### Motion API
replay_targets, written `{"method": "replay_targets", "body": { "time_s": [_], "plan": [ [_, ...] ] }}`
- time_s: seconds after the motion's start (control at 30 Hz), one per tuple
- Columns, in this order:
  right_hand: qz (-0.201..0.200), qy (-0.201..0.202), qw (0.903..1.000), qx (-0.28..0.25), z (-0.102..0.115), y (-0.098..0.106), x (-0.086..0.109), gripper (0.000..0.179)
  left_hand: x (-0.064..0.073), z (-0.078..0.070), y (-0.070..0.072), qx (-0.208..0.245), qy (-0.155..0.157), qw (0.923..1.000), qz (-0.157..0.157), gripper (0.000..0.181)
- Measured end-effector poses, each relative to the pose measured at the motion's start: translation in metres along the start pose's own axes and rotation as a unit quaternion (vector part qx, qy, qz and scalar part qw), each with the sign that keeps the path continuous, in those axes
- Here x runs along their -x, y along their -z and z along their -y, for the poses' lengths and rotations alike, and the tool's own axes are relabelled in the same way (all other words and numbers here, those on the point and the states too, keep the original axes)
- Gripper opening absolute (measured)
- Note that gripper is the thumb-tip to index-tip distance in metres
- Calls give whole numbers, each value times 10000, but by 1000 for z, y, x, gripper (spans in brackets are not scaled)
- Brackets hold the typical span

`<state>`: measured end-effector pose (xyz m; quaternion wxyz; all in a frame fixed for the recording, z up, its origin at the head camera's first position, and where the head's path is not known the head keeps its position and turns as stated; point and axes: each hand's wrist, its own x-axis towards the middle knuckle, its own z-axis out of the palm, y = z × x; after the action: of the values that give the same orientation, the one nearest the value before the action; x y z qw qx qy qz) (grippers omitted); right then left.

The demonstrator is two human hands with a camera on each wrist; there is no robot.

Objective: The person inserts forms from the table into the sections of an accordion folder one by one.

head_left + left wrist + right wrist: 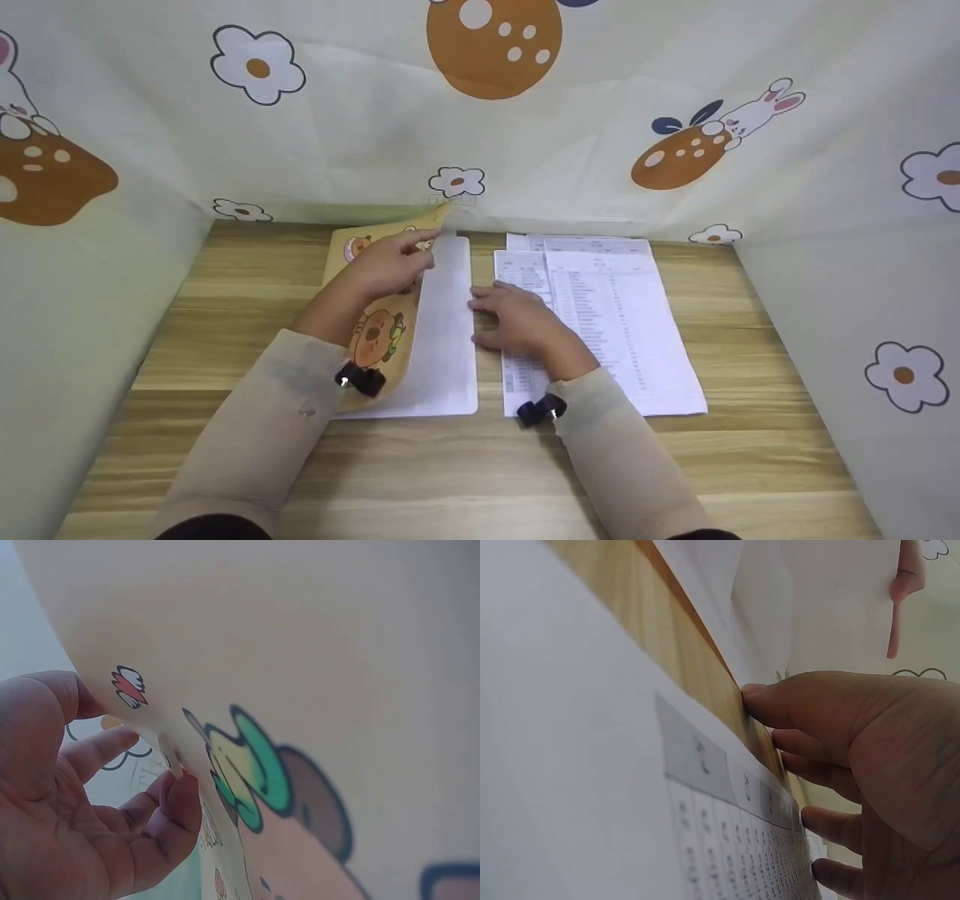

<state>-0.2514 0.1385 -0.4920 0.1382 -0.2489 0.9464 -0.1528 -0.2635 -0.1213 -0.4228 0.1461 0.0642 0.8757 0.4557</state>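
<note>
My left hand (394, 262) pinches the only half-opened cover (382, 330); my right hand (517, 319), fingers spread, touches the white leaf (450, 337); printed sheets (622, 322) lie outside, near the table's (450, 476) far edge.

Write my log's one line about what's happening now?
left hand: holds raised cartoon cover | right hand: at right edge of white page | printed sheets: overlapping, on wooden table, right of page

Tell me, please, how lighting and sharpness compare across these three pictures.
Head view: bright, soft light, the curtain fairly crisp, text on the printed sheets too small to read; left wrist: dimmer, the cartoon cover looking greyish; right wrist: dim too, close-up print on those sheets blurred.
</note>
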Motion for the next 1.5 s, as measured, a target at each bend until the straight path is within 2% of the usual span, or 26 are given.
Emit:
{"method": "replay_targets", "body": {
  "time_s": [0.13, 0.3, 0.63, 0.83, 1.03, 1.27, 1.5],
  "plan": [
    [-7, 32, 10000, -23, 0, -1, 0, 62, 1, 2, 2, 389, 118, 9991, 108, 61],
    [-42, 106, 9999, -11, 0, 0, 0, 61, 2, 3, 6, 1092, 221, 9932, 337, 60],
    [-18, 133, 9998, -127, -3, 3, 2, 62, 7, 0, 13, 1490, 392, 9873, 381, 55],
    [-33, 162, 9997, -185, -4, 4, 3, 63, 12, 5, 17, 1768, 184, 9839, 194, 58],
    [-78, 209, 9995, -202, -5, 4, 4, 64, 17, 13, 22, 2313, 57, 9728, 99, 60],
    [-101, 321, 9991, -247, -6, 9, 6, 63, 24, 16, 29, 2987, -19, 9543, 41, 61],
    [-49, 330, 9991, -253, -8, 15, 8, 64, 30, 19, 34, 3295, 14, 9441, -92, 55]
  ]
}}
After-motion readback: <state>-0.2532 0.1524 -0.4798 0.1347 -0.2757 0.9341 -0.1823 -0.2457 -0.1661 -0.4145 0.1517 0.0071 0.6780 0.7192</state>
